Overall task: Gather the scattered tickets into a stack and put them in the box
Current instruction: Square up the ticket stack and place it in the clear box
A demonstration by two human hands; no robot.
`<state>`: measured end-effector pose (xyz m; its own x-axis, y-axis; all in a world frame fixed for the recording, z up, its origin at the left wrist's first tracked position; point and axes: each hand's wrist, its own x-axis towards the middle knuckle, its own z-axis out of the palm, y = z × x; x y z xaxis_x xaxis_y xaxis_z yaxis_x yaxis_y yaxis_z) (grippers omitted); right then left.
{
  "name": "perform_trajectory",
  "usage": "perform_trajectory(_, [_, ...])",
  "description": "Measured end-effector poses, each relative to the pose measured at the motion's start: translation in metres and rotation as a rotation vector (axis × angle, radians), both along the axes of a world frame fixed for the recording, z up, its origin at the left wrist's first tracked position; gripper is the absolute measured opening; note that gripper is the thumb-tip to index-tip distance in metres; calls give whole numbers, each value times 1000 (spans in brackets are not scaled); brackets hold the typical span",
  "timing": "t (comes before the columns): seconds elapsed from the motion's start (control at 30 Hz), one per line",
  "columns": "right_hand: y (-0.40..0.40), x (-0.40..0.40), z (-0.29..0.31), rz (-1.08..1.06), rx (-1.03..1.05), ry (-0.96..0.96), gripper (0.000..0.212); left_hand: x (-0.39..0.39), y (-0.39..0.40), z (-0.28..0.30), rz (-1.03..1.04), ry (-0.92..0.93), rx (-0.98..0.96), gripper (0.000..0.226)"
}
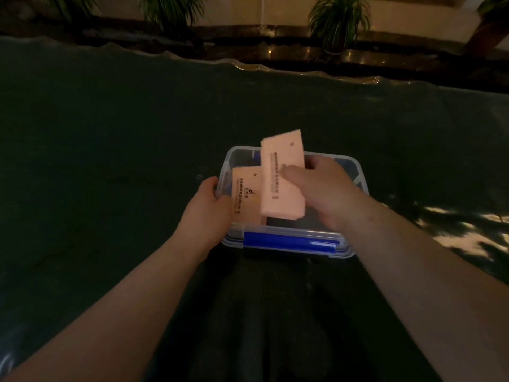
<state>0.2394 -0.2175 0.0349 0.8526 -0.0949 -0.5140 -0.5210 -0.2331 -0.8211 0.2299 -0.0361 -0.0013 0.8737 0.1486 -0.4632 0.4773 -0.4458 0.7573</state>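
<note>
A clear plastic box point(355, 172) with blue clips stands on the dark table, just ahead of me. My right hand point(322, 188) holds a stack of pale pink tickets point(282, 164) above the box, thumb on top, the stack tilted and reaching past the far rim. Another batch of pink tickets point(246, 194) lies inside the box on its left side. My left hand point(210, 204) grips the box's left wall, fingers over the rim.
The dark green table cover point(110, 147) spreads wide to the left and right of the box. Its far edge point(248, 66) borders a dark ledge with potted plants point(340, 20). Bright light patches point(468, 230) fall on the cover at the right.
</note>
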Motion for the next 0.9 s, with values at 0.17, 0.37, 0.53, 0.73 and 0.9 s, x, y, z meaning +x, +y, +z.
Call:
perform_trajectory(0.17, [-6, 0, -17, 41, -345, 176, 24, 2, -4, 0, -19, 0, 29, 49])
perform_trajectory(0.37, [-2, 14, -33, -131, -228, 246, 12, 3, -7, -3, -41, -29, 75, 49])
perform_trajectory(0.53, [11, 22, -42, -25, -393, 234, 15, 3, -6, -5, -41, -40, 72, 48])
perform_trajectory(0.73, [20, 24, -46, 40, -324, 210, 20, 4, -6, -4, -37, -46, 58, 44])
perform_trajectory(0.9, [7, 18, -34, -76, -160, 245, 11, 2, -8, -4, -56, -38, 105, 54])
